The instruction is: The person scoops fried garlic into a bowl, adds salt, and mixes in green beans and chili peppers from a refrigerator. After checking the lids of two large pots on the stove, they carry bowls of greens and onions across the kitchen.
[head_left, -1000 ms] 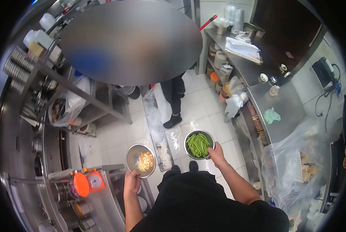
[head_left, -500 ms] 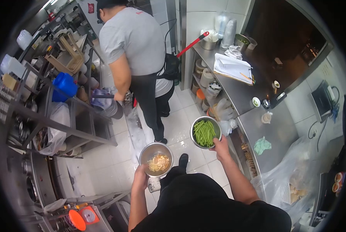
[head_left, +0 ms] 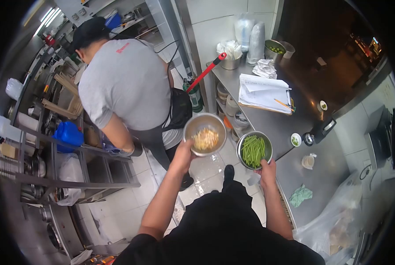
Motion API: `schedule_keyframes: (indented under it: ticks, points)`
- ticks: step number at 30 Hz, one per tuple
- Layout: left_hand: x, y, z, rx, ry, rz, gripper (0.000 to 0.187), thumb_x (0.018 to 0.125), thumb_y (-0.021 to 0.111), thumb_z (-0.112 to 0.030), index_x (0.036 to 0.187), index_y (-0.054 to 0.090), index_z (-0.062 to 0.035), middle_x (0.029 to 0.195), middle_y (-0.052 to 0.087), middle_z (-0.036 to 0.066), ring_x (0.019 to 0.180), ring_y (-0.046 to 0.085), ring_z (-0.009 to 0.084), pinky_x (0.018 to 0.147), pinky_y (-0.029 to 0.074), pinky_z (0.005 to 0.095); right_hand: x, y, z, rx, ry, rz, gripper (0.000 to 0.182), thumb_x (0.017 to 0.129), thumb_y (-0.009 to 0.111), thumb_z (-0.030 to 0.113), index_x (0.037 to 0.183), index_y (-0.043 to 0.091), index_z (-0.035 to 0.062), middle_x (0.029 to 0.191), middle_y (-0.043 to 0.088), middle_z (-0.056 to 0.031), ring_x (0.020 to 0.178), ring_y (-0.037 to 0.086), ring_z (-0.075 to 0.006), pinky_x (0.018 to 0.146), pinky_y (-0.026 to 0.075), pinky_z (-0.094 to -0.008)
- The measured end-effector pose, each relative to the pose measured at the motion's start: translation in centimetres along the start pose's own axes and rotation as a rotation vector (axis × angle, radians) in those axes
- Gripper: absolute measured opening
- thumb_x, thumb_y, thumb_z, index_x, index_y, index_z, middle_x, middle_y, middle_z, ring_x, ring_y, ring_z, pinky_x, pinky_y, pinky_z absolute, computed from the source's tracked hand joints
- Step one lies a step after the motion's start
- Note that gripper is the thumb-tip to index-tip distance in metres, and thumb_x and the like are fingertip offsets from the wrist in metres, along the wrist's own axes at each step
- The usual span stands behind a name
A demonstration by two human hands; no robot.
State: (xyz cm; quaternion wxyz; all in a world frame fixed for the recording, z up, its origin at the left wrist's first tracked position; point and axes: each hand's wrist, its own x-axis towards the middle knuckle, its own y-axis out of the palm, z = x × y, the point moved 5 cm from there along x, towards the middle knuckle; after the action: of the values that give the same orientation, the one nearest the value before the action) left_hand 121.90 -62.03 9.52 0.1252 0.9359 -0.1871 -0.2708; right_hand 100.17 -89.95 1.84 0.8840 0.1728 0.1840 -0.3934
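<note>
My left hand (head_left: 184, 155) grips the lower left rim of a metal bowl (head_left: 191, 128) that holds pale yellow and orange chopped food (head_left: 206, 139). In my right hand (head_left: 266, 170) is a second metal bowl (head_left: 268, 143), gripped at its lower right rim with the thumb over the edge. Green beans (head_left: 253, 151) fill this bowl. Both bowls are held upright in front of me, the right one beside the edge of the steel counter (head_left: 277, 176). The two bowls are a short way apart.
A person in a grey shirt (head_left: 126, 84) bends over at the left, close to a metal rack (head_left: 87, 176). A red handle (head_left: 206, 73) slants up behind them. The counter carries a clipboard (head_left: 263, 95), small cups (head_left: 296, 140) and a green cloth (head_left: 300, 195).
Both bowls have moved: the left one up and right, the right one slightly right. They are closer together. The view has shifted nearer to the counter and the other person, who bends lower.
</note>
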Motion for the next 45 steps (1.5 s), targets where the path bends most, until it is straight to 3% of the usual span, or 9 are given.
schedule_keyframes:
  ticks: [3,5,9,12,17,20,30,37,45]
  points:
    - [4.9,2.6,-5.4,-0.026,0.067,-0.041,0.048,0.097,0.042,-0.016,0.136,0.04,0.0117,0.128,0.059,0.026,0.111,0.066,0.0363,0.085,0.06,0.0506,4.0,1.1,1.7,0.006,-0.026,0.01,0.031,0.09,0.052,0.007,0.12,0.052,-0.0003,0.106,0.065,-0.0133,0.08,0.07,-0.0203,0.056,0.059,-0.0319]
    - [9.1,2.0,-7.7,-0.081,0.105,0.006,0.05,0.096,0.042,-0.016,0.139,0.038,0.0096,0.129,0.059,0.025,0.11,0.067,0.0351,0.084,0.061,0.0484,6.1,2.1,2.3,0.001,-0.007,0.031,0.028,0.091,0.051,0.006,0.118,0.051,-0.0013,0.105,0.065,-0.0141,0.079,0.07,-0.0204,0.056,0.06,-0.0322]
    - [13.2,2.1,-12.7,-0.093,0.162,-0.096,0.046,0.098,0.045,-0.018,0.135,0.041,0.0082,0.126,0.06,0.023,0.106,0.068,0.0328,0.081,0.061,0.0458,10.0,3.6,4.1,-0.037,-0.005,0.092,0.032,0.091,0.052,0.005,0.122,0.052,0.0011,0.104,0.066,-0.0103,0.08,0.07,-0.0186,0.056,0.06,-0.0323]
    - [14.3,2.4,-14.6,-0.087,0.173,-0.185,0.047,0.097,0.046,-0.017,0.136,0.04,0.0082,0.127,0.06,0.022,0.106,0.068,0.0326,0.082,0.061,0.0464,12.3,4.6,5.3,-0.047,0.019,0.117,0.03,0.09,0.052,0.004,0.119,0.052,-0.0026,0.103,0.064,-0.0112,0.08,0.069,-0.0182,0.056,0.059,-0.0318]
    - [15.4,2.8,-14.1,-0.107,0.117,-0.242,0.046,0.097,0.044,-0.015,0.136,0.042,0.0085,0.127,0.06,0.023,0.107,0.068,0.0329,0.084,0.061,0.047,15.2,5.9,6.3,-0.066,0.022,0.132,0.029,0.088,0.051,0.002,0.117,0.052,-0.0042,0.103,0.062,-0.0127,0.08,0.068,-0.0184,0.058,0.06,-0.031]
    - [15.8,3.6,-13.1,-0.126,0.084,-0.247,0.046,0.097,0.044,-0.015,0.136,0.042,0.0092,0.128,0.06,0.023,0.108,0.067,0.0335,0.085,0.06,0.0475,16.3,6.3,6.6,-0.037,0.034,0.093,0.024,0.087,0.053,0.002,0.11,0.052,-0.0035,0.098,0.063,-0.0132,0.076,0.068,-0.019,0.053,0.059,-0.0312]
    - [19.2,6.3,-13.2,-0.092,0.065,-0.157,0.048,0.097,0.043,-0.015,0.138,0.04,0.0088,0.131,0.057,0.022,0.114,0.064,0.0332,0.09,0.058,0.0474,17.5,6.4,7.5,-0.019,0.062,0.095,0.023,0.087,0.054,0.003,0.109,0.052,-0.0036,0.098,0.062,-0.0123,0.077,0.068,-0.0197,0.054,0.06,-0.0314]
    - [21.8,5.1,-16.3,-0.085,0.14,-0.196,0.048,0.098,0.041,-0.014,0.139,0.037,0.0104,0.134,0.053,0.024,0.115,0.063,0.0364,0.091,0.058,0.0493,17.8,6.5,8.2,-0.041,0.086,0.136,0.023,0.087,0.054,0.004,0.109,0.052,-0.0033,0.101,0.062,-0.0131,0.081,0.068,-0.0203,0.055,0.061,-0.0318]
    - [25.5,-0.8,-19.7,-0.188,0.244,-0.259,0.044,0.095,0.046,-0.011,0.132,0.041,0.0115,0.126,0.058,0.025,0.111,0.064,0.0375,0.089,0.06,0.0509,18.1,6.6,8.8,-0.073,0.079,0.16,0.026,0.087,0.054,0.003,0.111,0.052,-0.0043,0.103,0.062,-0.0143,0.082,0.069,-0.0217,0.057,0.063,-0.0341]
